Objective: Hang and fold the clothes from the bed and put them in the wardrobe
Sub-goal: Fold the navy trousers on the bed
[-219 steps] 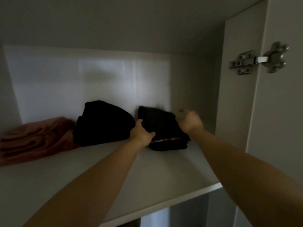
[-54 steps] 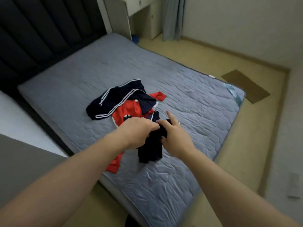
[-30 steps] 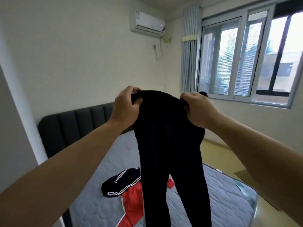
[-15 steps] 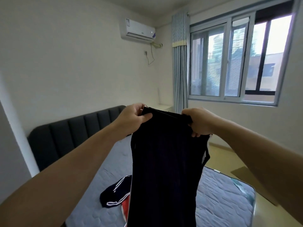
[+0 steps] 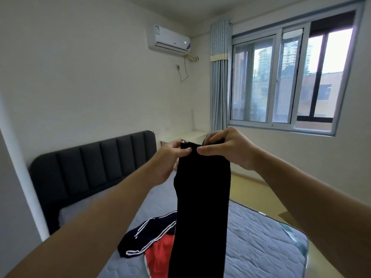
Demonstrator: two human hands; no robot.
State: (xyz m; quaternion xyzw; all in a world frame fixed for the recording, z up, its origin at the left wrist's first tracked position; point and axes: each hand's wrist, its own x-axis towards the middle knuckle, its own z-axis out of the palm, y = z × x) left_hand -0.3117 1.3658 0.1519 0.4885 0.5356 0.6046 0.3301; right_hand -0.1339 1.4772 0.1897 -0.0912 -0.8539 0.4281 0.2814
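L hand (image 5: 169, 159) & R hand (image 5: 227, 151) each pinch the top edge of the black trousers (image 5: 200, 197), thumbs nearly touching. The legs are doubled lengthwise & hang over the bed (image 5: 261, 237), near side. Risks, imo: a thin pinch could slip, so the halves go uneven. The hem may also drag across the navy striped garment (image 5: 144, 235) & red garment (image 5: 160, 255) below, snagging them.
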